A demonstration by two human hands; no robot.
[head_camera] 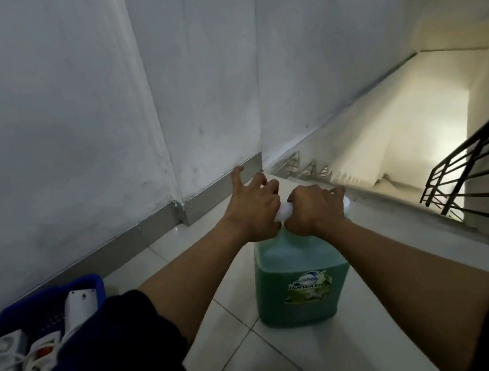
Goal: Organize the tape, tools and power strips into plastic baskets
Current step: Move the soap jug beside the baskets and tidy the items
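Right hand [316, 207] clamped on white handle of green translucent plastic dishwash jug [301, 282]; left hand [258, 211] touches handle, fingers splayed. Likely heavy, sloshing. Blue plastic basket [36, 296] holds white power strips [39, 352].

The green jug [300, 273] stands on the tiled floor [240, 347], both hands on its white handle [283, 215]: the right hand [316, 209] curled round it, the left hand [256, 207] with fingers spread. Bare tiles lie open in front of the jug and to its right. On the left, the wall [78, 128] and its metal skirting [157, 238] close the way. The blue basket [37, 303] with white power strips [36, 346] fills the lower left corner. Beyond the jug the floor drops into the stairs [385, 145], edged by a black railing [479, 170].
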